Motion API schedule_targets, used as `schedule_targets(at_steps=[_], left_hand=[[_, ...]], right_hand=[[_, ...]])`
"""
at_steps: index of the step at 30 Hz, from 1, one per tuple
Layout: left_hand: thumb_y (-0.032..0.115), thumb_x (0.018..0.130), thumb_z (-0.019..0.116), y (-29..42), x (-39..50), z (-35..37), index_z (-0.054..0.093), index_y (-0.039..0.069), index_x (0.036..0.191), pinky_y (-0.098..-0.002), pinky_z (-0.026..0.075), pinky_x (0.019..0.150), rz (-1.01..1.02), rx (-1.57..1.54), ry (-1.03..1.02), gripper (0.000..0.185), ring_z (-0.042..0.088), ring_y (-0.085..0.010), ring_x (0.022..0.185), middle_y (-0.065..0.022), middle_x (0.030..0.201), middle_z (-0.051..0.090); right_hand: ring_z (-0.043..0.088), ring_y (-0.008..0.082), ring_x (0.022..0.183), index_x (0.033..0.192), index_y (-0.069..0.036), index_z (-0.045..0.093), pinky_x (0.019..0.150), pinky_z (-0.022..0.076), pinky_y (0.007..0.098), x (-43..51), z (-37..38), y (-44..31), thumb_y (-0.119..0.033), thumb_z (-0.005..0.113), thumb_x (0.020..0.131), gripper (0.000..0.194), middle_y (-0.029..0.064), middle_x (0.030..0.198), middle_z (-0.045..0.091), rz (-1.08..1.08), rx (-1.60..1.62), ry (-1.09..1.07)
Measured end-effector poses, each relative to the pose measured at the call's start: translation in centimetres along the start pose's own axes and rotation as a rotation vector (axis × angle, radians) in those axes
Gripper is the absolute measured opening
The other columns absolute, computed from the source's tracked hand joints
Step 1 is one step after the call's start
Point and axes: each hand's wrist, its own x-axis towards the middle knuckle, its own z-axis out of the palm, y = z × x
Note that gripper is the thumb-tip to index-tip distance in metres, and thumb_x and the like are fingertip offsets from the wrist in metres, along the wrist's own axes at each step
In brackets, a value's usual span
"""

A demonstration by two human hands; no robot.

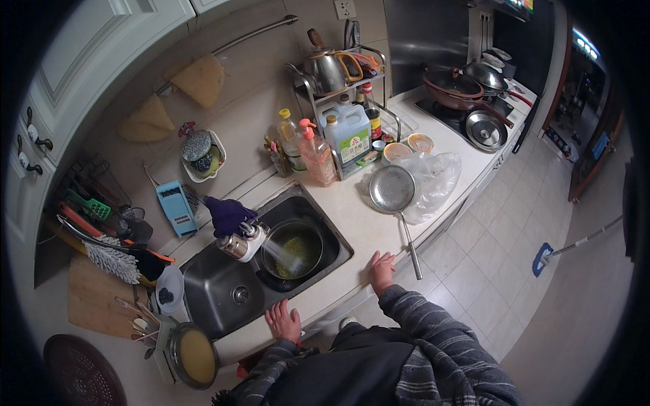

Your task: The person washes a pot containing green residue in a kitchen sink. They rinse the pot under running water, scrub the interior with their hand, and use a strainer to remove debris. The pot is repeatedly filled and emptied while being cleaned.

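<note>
My left hand (284, 320) rests on the front edge of the white countertop, before the double-bowl sink (218, 284). Farther right, my right hand (382, 272) lies on the same edge with nothing in it. Water streams from the faucet (242, 243) into a round pot (319, 261) in the right bowl, where small green bits lie in the water. A purple cloth (228, 215) hangs over the faucet. Near my right hand is a metal mesh strainer (392, 189), its handle (414, 259) jutting past the counter edge.
A bowl of yellowish contents (198, 356) stands left of the sink. Behind the sink are a pink pump bottle (316, 155) and a blue grater (176, 208). A clear plastic bag (436, 182) lies by the strainer. Farther right, a lidded pan (453, 89) sits on the stove.
</note>
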Motion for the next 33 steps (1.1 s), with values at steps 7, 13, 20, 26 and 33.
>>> schedule_targets(at_steps=[7, 13, 20, 26, 33], left_hand=[[0.027, 0.083, 0.053, -0.08, 0.02, 0.09, 0.045, 0.009, 0.122, -0.0488, 0.017, 0.107, 0.0, 0.002, 0.002, 0.044, 0.039, -0.0252, 0.122, -0.0111, 0.122, 0.05], [0.025, 0.082, 0.053, -0.3, -0.02, 0.43, 0.047, 0.009, 0.12, -0.0482, 0.018, 0.107, 0.007, -0.011, 0.036, 0.042, 0.04, -0.0243, 0.121, -0.0101, 0.121, 0.051], [0.023, 0.081, 0.053, -0.32, -0.09, 0.38, 0.049, 0.009, 0.119, -0.0479, 0.019, 0.107, 0.019, -0.024, 0.057, 0.041, 0.041, -0.0239, 0.12, -0.0091, 0.119, 0.052], [0.022, 0.081, 0.053, -0.33, -0.12, 0.35, 0.048, 0.009, 0.119, -0.0479, 0.019, 0.106, 0.018, -0.021, 0.056, 0.041, 0.041, -0.0236, 0.12, -0.0085, 0.119, 0.052], [0.022, 0.081, 0.053, -0.41, -0.15, 0.47, 0.048, 0.009, 0.12, -0.0481, 0.019, 0.106, 0.019, -0.025, 0.057, 0.041, 0.04, -0.0233, 0.12, -0.008, 0.12, 0.052]], right_hand=[[0.052, 0.0491, 0.106, 0.137, 0.001, 0.031, 0.052, 0.0524, 0.0377, 0.04, 0.07, -0.09, -0.016, 0.036, 0.089, 0.051, 0.0324, 0.124, 0.046, -0.001, 0.0, 0.006], [0.053, 0.0503, 0.103, 0.136, 0.004, 0.031, 0.053, 0.0528, 0.0377, 0.03, 0.07, 0.01, -0.014, 0.036, 0.089, 0.051, 0.0338, 0.122, 0.047, -0.025, -0.022, 0.014], [0.051, 0.0513, 0.106, 0.137, 0.004, 0.029, 0.054, 0.0531, 0.0382, 0.16, 0.16, -0.16, -0.015, 0.035, 0.089, 0.052, 0.0344, 0.124, 0.045, -0.01, 0.014, -0.009], [0.049, 0.0515, 0.108, 0.138, 0.003, 0.027, 0.054, 0.0531, 0.039, 0.26, 0.15, -0.22, -0.015, 0.035, 0.089, 0.053, 0.0346, 0.126, 0.043, -0.003, 0.035, -0.032], [0.049, 0.0503, 0.109, 0.138, 0.001, 0.027, 0.054, 0.0535, 0.0402, 0.27, -0.06, -0.1, -0.015, 0.036, 0.089, 0.053, 0.0333, 0.127, 0.043, 0.007, 0.056, -0.047]])
